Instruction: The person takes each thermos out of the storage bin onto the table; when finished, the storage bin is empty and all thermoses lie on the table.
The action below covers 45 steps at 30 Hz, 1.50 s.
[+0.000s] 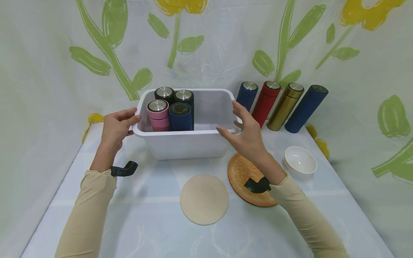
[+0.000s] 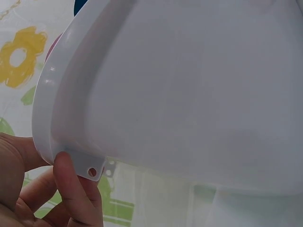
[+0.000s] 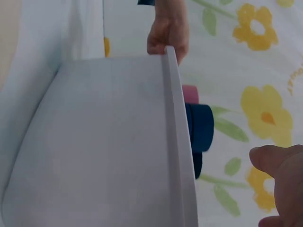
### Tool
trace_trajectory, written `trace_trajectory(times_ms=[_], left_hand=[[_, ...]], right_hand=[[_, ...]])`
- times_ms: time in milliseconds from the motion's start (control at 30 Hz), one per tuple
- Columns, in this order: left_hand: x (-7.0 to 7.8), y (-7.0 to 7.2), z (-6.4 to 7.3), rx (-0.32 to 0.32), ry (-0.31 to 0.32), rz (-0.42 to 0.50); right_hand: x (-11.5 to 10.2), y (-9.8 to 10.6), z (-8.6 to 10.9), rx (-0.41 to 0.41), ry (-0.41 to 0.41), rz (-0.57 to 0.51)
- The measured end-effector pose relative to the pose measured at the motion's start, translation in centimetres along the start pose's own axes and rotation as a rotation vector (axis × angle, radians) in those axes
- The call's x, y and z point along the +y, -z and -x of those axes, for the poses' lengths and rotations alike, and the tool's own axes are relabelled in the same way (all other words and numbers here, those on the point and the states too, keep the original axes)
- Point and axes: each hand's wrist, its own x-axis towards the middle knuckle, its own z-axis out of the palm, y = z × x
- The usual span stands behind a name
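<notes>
A white plastic bin [image 1: 190,147] stands on the table with several vacuum flasks upright in its left half. Among them are a pink flask [image 1: 160,123], a dark blue flask [image 1: 180,120] and a black flask [image 1: 164,92]. My left hand [image 1: 114,127] pinches the bin's left rim between thumb and fingers; the left wrist view shows the thumb [image 2: 71,184] over a tab with a hole below the rim. At the bin's right end, my right hand [image 1: 250,136] hovers with fingers spread. In the right wrist view its thumb [image 3: 270,158] is apart from the rim.
Right of the bin stand a shorter-looking blue flask [image 1: 247,96], a red flask [image 1: 266,102], a gold flask [image 1: 285,105] and another blue flask [image 1: 304,111]. A white bowl [image 1: 300,160], a brown round board [image 1: 240,173] and a beige disc [image 1: 204,199] lie nearer.
</notes>
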Motion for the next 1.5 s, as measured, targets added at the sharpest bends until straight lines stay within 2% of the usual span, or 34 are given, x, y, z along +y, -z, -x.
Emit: trace_trajectory(times_ms=[300,533,800,933,1167,1300,1500], left_hand=[[0.0,0.0,0.2,-0.001,0.007,0.011],[-0.5,0.2,0.3,0.014,0.012,0.025],[-0.5,0.2,0.3,0.013,0.013,0.028],[-0.2,0.0,0.2,0.003,0.008,0.025],[-0.2,-0.1,0.1,0.007,0.004,0.030],[-0.3,-0.1,0.1,0.009,0.006,0.025],[-0.3,0.0,0.0,0.006,0.007,0.025]], right_hand=[[-1.1,-3.5,-0.5,-0.035,0.004,-0.049],[-1.9,-6.4,-1.7,-0.071,0.017,-0.077],[-2.2,-8.8,-2.8,-0.107,-0.022,-0.077],[-2.6,-9.7,-3.4,-0.078,-0.036,-0.033],[-3.7,-11.5,-4.5,-0.020,-0.074,0.156],[-4.1,-12.2,-4.8,-0.025,-0.110,0.200],[-4.2,-12.5,-4.6,-0.026,-0.155,0.209]])
